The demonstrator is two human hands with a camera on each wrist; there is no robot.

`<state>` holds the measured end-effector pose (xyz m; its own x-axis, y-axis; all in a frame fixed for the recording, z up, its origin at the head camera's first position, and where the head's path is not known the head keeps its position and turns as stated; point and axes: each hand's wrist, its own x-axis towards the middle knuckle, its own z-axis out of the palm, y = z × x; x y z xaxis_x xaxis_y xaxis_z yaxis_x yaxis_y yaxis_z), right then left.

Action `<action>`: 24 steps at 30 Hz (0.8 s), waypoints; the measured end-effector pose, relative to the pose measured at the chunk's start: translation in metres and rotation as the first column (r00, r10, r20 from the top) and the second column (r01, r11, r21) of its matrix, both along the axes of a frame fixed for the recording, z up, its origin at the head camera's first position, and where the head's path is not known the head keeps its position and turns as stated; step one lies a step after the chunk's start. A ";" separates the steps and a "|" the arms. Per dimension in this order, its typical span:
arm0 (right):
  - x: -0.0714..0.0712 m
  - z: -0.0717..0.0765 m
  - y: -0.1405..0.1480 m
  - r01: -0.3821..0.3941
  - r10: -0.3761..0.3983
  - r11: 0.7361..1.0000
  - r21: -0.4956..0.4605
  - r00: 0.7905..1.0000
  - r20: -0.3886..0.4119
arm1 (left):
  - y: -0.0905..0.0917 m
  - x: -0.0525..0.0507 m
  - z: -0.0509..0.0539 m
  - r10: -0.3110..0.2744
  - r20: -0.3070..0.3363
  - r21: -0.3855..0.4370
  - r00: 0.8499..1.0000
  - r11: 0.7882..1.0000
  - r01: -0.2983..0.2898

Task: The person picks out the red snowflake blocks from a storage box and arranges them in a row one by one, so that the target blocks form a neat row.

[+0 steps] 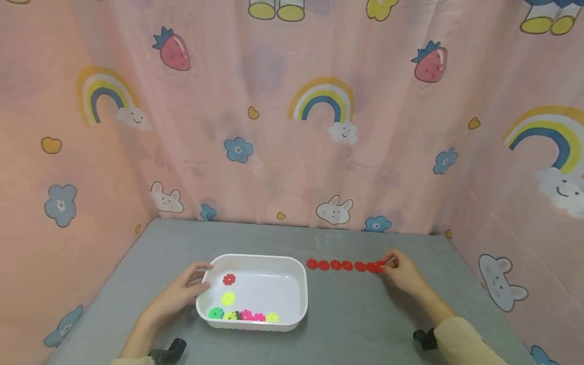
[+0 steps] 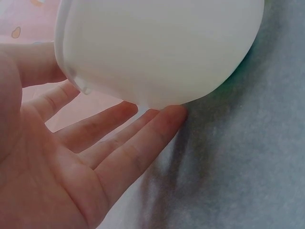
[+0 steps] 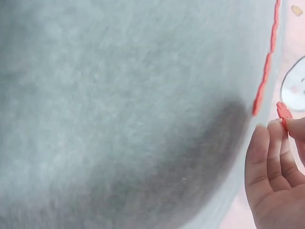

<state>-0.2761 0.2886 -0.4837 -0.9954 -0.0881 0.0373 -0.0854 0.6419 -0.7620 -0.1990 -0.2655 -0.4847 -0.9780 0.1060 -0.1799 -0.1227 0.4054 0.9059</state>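
Observation:
A white tray [image 1: 253, 324] stands on the table left of centre. My left hand [image 1: 184, 289] is at its left end, thumb and fingers spread; in the left wrist view, nearly straight fingertips [image 2: 172, 114] touch the tray's outer wall [image 2: 157, 52]. Right of the tray runs a row of red flower-shaped plastic discs [image 1: 336, 265]. My right hand [image 1: 403, 274] is at the row's right end. Between its thumb and fingertips it pinches a red flower-shaped disc [image 3: 283, 110], raised a little off the table in the right wrist view.
Inside the tray lie one red disc [image 1: 229, 279], a yellow disc [image 1: 228, 298] and several green, pink and yellow ones along the near wall. The grey table [image 1: 356, 314] ends at a pink printed curtain [image 1: 283, 177] behind and on both sides.

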 end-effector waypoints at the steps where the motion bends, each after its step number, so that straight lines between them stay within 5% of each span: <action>1: -0.002 -0.002 0.002 0.010 -0.010 1.000 0.003 1.000 0.001 | 0.000 0.000 0.000 0.001 0.000 0.001 1.000 1.000 -0.001; 12: -0.012 -0.009 0.014 0.082 -0.086 0.993 0.080 0.995 0.049 | 0.002 0.001 0.000 0.013 -0.005 0.009 1.000 1.000 -0.013; 24: -0.006 0.022 0.008 0.016 -0.012 0.988 0.156 1.000 -0.021 | 0.001 0.000 0.000 -0.004 0.006 0.020 1.000 1.000 0.003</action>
